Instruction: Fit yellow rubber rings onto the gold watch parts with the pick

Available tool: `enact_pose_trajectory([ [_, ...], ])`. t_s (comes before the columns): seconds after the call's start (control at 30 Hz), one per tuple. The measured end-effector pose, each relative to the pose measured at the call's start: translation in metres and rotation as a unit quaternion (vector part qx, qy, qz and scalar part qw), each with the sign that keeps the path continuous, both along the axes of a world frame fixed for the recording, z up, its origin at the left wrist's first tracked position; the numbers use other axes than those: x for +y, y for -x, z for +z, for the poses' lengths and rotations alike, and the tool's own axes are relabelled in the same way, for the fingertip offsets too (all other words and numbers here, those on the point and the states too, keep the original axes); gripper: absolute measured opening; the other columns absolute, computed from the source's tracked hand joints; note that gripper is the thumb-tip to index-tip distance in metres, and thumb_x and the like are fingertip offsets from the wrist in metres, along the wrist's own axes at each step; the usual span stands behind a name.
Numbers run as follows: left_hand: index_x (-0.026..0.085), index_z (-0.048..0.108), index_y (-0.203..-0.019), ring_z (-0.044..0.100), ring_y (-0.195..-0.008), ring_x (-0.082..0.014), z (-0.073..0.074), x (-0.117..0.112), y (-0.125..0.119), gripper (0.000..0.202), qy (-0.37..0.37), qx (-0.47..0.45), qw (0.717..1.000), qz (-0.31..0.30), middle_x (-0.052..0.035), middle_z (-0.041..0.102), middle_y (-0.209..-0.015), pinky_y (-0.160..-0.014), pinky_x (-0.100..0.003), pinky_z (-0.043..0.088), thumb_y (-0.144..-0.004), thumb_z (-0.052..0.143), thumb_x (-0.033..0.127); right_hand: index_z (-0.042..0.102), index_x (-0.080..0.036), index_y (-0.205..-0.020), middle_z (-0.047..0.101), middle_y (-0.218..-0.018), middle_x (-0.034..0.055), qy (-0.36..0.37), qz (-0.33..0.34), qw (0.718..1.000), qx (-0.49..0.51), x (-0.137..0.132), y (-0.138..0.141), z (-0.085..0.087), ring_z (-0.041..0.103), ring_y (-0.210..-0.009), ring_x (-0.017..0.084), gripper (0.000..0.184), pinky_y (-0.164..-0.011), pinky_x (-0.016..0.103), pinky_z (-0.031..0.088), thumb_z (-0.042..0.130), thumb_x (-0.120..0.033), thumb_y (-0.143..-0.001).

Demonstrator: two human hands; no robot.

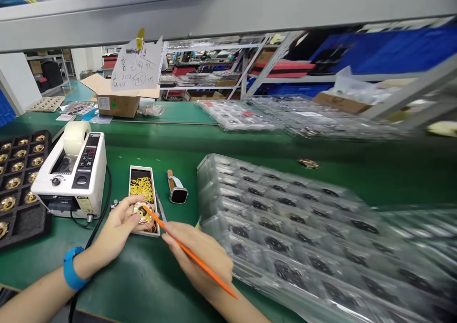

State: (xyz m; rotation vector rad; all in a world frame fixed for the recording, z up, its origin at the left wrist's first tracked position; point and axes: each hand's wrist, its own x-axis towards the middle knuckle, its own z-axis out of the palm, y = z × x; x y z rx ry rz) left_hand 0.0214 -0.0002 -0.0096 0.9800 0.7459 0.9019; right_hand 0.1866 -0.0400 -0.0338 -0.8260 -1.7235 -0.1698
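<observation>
Gold-rimmed round metal disc (142,216) is sitting in the left hand (120,219)

Thumb and orange tip are partly covering the disc, leaving its fine detail hard to read. Stacked clear plastic trays (285,218) with dark parts are looking blurred and running off at right; a black foam tray (30,223) is running off at left.

The left hand is pinching the disc between thumb and fingers over the near end of a narrow white box (142,168) holding yellow rings (143,187). The right hand (200,251) is gripping a slim orange stick (210,272), its tip meeting the disc's face; pressure is staying unreadable.

A square-faced watch (178,196) is lying between box and trays, a white tape dispenser (82,170) is standing leftward, and green tabletop (135,275) is showing between the forearms.
</observation>
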Motion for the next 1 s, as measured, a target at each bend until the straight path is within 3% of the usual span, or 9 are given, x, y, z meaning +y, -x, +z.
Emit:
enact_pose_trajectory([
  [0.13,0.022,0.06,-0.111,0.067,-0.098,-0.0225,-0.004,0.0,-0.001,0.042,-0.001,-0.002,1.0,-0.015,-0.0065,0.07,-0.105,-0.09,-0.035,0.053,-0.074,0.072,0.037,0.062,-0.016,-0.108,0.073,-0.082,0.0088,-0.005,0.0,1.0,-0.018,0.005,0.003,-0.002,0.071,-0.075,0.017,0.03,-0.067,0.026,0.062,0.057,-0.001,-0.084],
  [0.3,0.02,0.061,-0.111,0.068,-0.09,-0.0197,-0.003,0.003,0.0,0.041,0.027,0.0,1.0,-0.009,-0.006,0.071,-0.101,-0.082,-0.03,0.054,-0.074,0.071,0.033,0.059,-0.007,-0.111,0.073,-0.085,0.0152,-0.061,0.026,0.986,-0.15,0.011,0.0,-0.006,0.069,-0.089,0.023,0.028,-0.075,0.035,0.061,0.056,-0.001,-0.083],
  [0.4,0.018,0.062,-0.111,0.069,-0.079,-0.0165,0.0,0.005,0.0,0.042,0.049,0.005,0.999,0.003,-0.0047,0.072,-0.091,-0.078,-0.028,0.055,-0.072,0.073,0.031,0.059,-0.007,-0.111,0.073,-0.087,0.0147,-0.054,0.026,0.979,-0.194,0.011,-0.001,-0.006,0.069,-0.088,0.023,0.026,-0.074,0.035,0.061,0.054,-0.003,-0.085],
  [0.53,0.015,0.064,-0.098,0.069,-0.071,-0.0158,0.0,0.006,-0.001,0.038,0.062,0.013,0.998,0.022,-0.0029,0.071,-0.08,-0.072,-0.029,0.056,-0.066,0.078,0.029,0.059,-0.015,-0.112,0.071,-0.086,0.0108,-0.025,0.01,0.994,-0.108,0.007,-0.001,-0.003,0.068,-0.08,0.019,0.029,-0.063,0.03,0.058,0.05,-0.004,-0.086],
  [0.73,0.015,0.062,-0.082,0.068,-0.06,-0.0163,-0.001,0.005,-0.002,0.027,0.001,0.056,0.998,0.017,-0.0011,0.067,-0.066,-0.05,-0.021,0.051,-0.063,0.078,0.024,0.057,-0.019,-0.113,0.063,-0.09,0.0093,0.044,0.0,0.998,0.041,0.0,-0.003,-0.004,0.062,-0.08,0.019,0.03,-0.063,0.032,0.053,0.044,-0.007,-0.088],
  [0.9,0.016,0.06,-0.077,0.067,-0.053,-0.0173,-0.005,0.003,-0.002,0.021,-0.036,0.093,0.995,0.022,-0.0015,0.064,-0.062,-0.037,-0.017,0.04,-0.064,0.074,0.024,0.06,-0.018,-0.104,0.06,-0.09,0.0101,0.018,-0.037,0.999,0.01,-0.001,-0.004,-0.006,0.059,-0.083,0.021,0.028,-0.066,0.036,0.051,0.033,-0.019,-0.095],
  [1.0,0.016,0.061,-0.078,0.067,-0.055,-0.0168,-0.006,0.001,-0.004,0.016,-0.054,0.105,0.992,0.04,-0.0015,0.064,-0.064,-0.04,-0.02,0.046,-0.067,0.07,0.023,0.06,-0.017,-0.098,0.058,-0.072,0.0052,0.004,-0.061,0.997,-0.048,0.0,0.001,-0.005,0.057,-0.065,0.016,0.026,-0.056,0.028,0.047,0.034,-0.017,-0.096],
])
